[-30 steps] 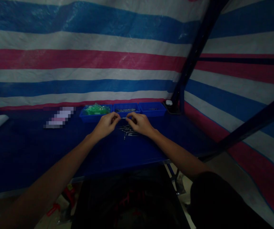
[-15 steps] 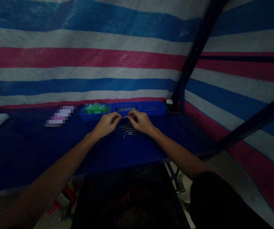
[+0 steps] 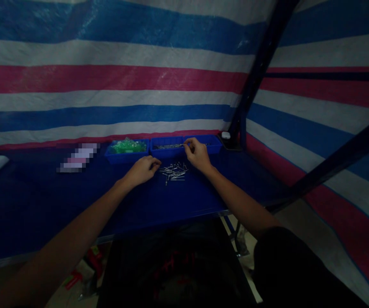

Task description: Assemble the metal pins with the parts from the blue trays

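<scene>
Head view: your hands have parted; two-handed hold looks over. Right hand [image 3: 198,154] is at the shallow blue plastic bins [image 3: 163,152], table's [image 3: 158,201] far edge; left hand [image 3: 141,170] beside the thin silver metal rods [image 3: 175,174]. Fingers bunched; can't tell if gripping.

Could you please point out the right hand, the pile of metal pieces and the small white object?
Right hand [image 3: 199,155]: head view, back of the hand.
Pile of metal pieces [image 3: 174,172]: head view, its middle.
Small white object [image 3: 225,135]: head view, its middle.
</scene>
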Demonstrator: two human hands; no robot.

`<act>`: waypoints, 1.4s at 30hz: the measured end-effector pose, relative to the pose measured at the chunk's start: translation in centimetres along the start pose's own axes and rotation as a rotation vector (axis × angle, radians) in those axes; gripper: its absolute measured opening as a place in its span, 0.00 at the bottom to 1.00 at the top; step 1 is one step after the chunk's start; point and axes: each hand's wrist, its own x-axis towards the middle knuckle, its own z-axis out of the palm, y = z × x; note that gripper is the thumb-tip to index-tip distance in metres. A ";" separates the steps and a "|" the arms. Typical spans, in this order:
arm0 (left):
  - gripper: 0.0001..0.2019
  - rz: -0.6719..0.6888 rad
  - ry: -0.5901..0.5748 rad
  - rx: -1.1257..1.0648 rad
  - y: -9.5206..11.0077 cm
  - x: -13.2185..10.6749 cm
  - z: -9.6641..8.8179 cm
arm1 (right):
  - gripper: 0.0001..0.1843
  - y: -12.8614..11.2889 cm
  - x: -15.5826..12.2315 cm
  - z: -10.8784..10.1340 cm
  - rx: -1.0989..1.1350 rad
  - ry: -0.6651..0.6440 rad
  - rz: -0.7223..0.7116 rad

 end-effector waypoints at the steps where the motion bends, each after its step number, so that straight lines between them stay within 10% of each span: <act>1: 0.16 0.005 -0.004 0.007 0.0 0.0 0.0 | 0.07 0.3 0.1 0.0 -0.005 0.008 0.014; 23: 0.11 0.008 0.043 -0.063 0.4 0.4 1.7 | 0.11 3.3 0.9 -1.1 -0.262 0.106 0.394; 30: 0.12 0.027 0.024 -0.060 0.6 0.2 1.2 | 0.12 1.2 0.2 -0.1 -0.121 -0.016 0.190; 37: 0.08 0.068 0.039 -0.042 1.0 0.1 0.9 | 0.10 -1.1 -0.9 0.9 -0.076 -0.493 -0.002; 42: 0.09 0.025 0.115 -0.055 1.2 0.0 0.4 | 0.11 -1.3 -0.9 0.5 -0.065 -0.431 -0.014</act>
